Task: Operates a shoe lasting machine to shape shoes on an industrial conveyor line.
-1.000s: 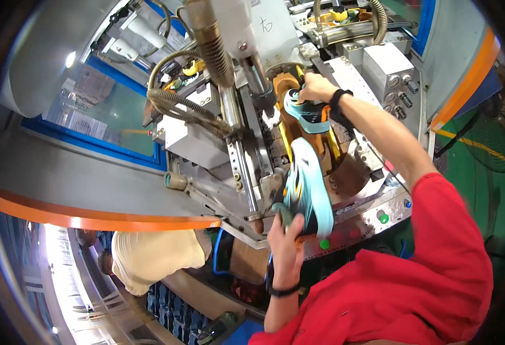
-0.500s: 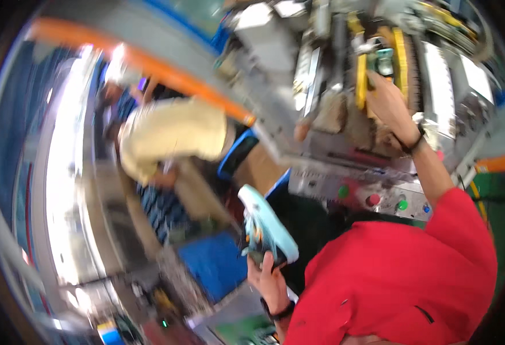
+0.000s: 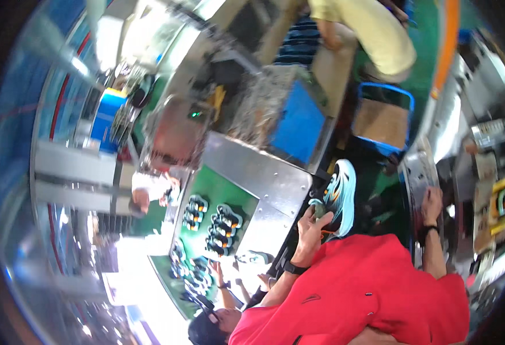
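A lone fisheye view looks down from the wearer's head, close above the shirt [image 3: 350,287], wide enough to include the left hand [image 3: 309,231], right hand [image 3: 432,206] and, farther leftward, the bench [image 3: 275,224].

No legible text, labels, brands, numbers or signs in view

R hand [image 3: 432,206] blurry, contact w/ panel [image 3: 419,171] unclear; yellow-shirt co-worker [image 3: 379,40] cut @ top.
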Available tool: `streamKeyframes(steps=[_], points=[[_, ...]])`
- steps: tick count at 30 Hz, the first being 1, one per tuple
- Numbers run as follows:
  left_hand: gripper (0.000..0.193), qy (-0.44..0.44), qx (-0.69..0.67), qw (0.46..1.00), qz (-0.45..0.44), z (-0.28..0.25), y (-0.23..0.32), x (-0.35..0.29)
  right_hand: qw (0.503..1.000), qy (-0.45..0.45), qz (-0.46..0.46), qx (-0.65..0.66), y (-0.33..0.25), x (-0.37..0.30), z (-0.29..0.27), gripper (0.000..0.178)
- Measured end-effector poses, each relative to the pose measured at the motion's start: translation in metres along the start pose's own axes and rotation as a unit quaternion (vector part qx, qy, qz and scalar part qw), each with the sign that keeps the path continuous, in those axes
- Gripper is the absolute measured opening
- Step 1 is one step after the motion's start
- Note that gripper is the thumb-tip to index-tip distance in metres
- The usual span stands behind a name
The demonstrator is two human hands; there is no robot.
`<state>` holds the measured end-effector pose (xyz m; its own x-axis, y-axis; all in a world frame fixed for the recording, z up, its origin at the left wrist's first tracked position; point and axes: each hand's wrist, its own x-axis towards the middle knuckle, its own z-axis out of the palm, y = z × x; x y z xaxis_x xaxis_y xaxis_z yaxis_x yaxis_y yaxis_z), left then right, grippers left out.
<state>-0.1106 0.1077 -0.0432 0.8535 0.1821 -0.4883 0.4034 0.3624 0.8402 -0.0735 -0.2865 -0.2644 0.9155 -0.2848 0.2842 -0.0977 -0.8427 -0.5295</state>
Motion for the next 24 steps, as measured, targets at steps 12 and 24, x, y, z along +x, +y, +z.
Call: streamKeyframes(steps=[12,24], points=[[0.040,0.279,-0.141,0.949,0.043,-0.254,-0.014,0.080,0.957,0.022,-0.223,0.187,-0.321,0.236,-0.080,0.015],[0.027,0.447,-0.160,0.865,0.160,-0.588,0.035,0.291,0.683,0.069,-0.728,0.008,-0.906,0.331,-0.002,0.036]])
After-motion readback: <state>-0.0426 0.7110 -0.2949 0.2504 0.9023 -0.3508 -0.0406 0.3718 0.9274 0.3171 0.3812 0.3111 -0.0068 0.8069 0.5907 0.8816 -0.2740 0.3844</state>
